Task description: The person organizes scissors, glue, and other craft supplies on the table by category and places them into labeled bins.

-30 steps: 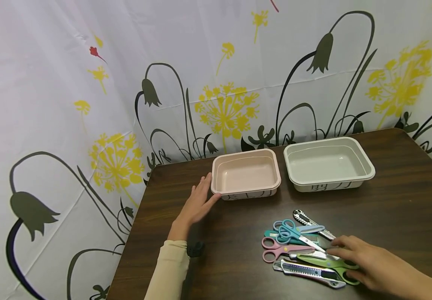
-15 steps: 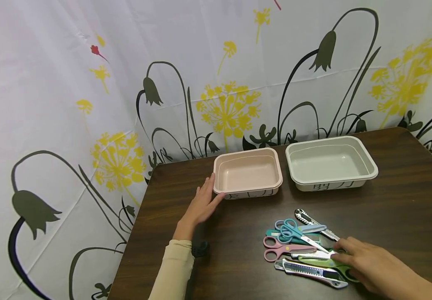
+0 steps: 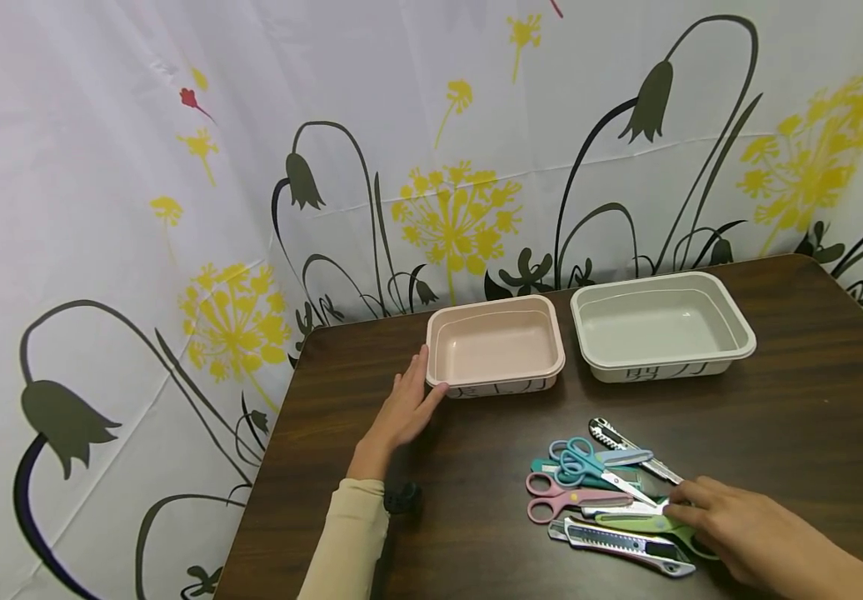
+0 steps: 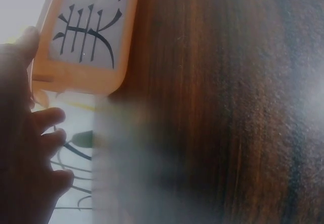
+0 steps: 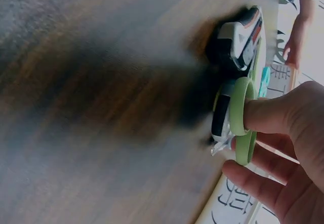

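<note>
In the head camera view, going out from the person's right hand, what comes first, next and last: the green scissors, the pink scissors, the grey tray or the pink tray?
1. Green scissors: under the right hand, a finger through a handle loop.
2. Pink scissors: in the same pile, to its left.
3. Grey tray: behind the pile, at the table's back.
4. Pink tray: back left, touched by the left hand.

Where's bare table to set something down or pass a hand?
Bare table right of the pile and in front of the grey tray; also between left hand and the pile. Crowded: scissors-and-knives pile under right hand; narrow gap beside pink tray.
</note>
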The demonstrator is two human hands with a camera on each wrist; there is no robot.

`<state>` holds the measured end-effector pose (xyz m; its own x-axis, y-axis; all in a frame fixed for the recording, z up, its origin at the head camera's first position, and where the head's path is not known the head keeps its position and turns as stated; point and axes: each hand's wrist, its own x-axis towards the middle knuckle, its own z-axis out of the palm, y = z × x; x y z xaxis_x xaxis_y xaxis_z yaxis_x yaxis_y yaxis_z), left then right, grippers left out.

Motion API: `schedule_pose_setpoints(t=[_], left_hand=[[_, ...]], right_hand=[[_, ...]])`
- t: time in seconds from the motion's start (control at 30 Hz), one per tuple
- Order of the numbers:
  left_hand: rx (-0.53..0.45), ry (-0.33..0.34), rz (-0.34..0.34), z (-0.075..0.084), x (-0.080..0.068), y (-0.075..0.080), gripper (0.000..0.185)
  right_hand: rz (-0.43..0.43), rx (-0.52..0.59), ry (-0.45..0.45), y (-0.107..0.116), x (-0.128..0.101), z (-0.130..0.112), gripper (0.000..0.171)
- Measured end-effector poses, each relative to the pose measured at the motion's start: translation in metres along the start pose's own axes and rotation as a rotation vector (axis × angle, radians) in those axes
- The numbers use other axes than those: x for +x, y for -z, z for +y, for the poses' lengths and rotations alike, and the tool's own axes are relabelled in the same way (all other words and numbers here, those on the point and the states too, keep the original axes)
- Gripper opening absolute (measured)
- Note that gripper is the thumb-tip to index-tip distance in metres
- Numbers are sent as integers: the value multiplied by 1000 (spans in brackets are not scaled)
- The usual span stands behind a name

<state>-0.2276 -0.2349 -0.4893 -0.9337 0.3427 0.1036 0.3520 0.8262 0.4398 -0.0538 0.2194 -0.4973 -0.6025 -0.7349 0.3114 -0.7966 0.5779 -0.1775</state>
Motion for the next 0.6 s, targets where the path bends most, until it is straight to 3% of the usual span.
schedule_pose_setpoints(t=[0.1, 0.2, 0.27, 0.57, 0.6], left_hand=[[-2, -1, 0, 0, 0, 0, 78], [1, -4, -4, 0, 0, 0, 78], [2, -6, -7, 0, 0, 0, 78], [-5, -15, -4, 1, 0, 1, 78], [-4, -16, -6, 1, 0, 1, 78]], right_hand=[[68, 10, 34, 1, 3, 3, 26], [117, 20, 43, 7, 7, 8, 55], [145, 15, 40, 13, 12, 13, 60], [315, -15, -48, 54, 33, 67, 64], [321, -22, -59, 58, 35, 74, 55]])
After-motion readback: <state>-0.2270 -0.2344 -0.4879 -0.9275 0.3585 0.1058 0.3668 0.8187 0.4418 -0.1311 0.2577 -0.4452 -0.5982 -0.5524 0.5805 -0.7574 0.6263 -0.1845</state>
